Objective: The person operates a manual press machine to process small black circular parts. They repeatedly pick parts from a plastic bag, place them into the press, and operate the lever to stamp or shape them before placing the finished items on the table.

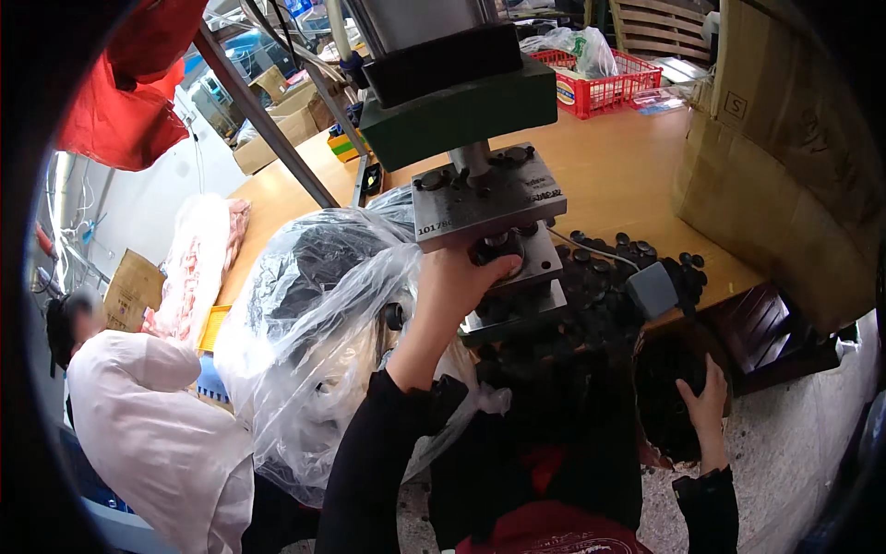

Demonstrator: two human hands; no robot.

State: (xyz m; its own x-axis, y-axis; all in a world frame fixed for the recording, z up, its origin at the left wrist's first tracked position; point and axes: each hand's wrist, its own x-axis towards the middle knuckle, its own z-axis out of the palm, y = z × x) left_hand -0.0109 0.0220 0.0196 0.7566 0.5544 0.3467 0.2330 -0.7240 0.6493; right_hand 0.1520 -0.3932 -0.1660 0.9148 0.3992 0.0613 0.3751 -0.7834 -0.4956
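Note:
My left hand (452, 282) reaches between the steel plates of a press. Its thumb lies against a black round part (503, 247) on the lower die (531, 268), and its other fingers are mostly hidden. Above it sits the upper die plate (489, 198), fixed under the green press head (461, 111). My right hand (709, 402) is in the mouth of a cardboard box (646, 434) with dark contents at the lower right. Its thumb and fingers are apart, and I see nothing between them.
Many black round parts (600, 277) lie heaped right of the die, beside a grey block (653, 291) on a cable. A clear plastic bag (323, 305) bulges at left. Large cartons (775, 166) stand at right, a red crate (609, 88) behind. A person in white (157, 434) sits at left.

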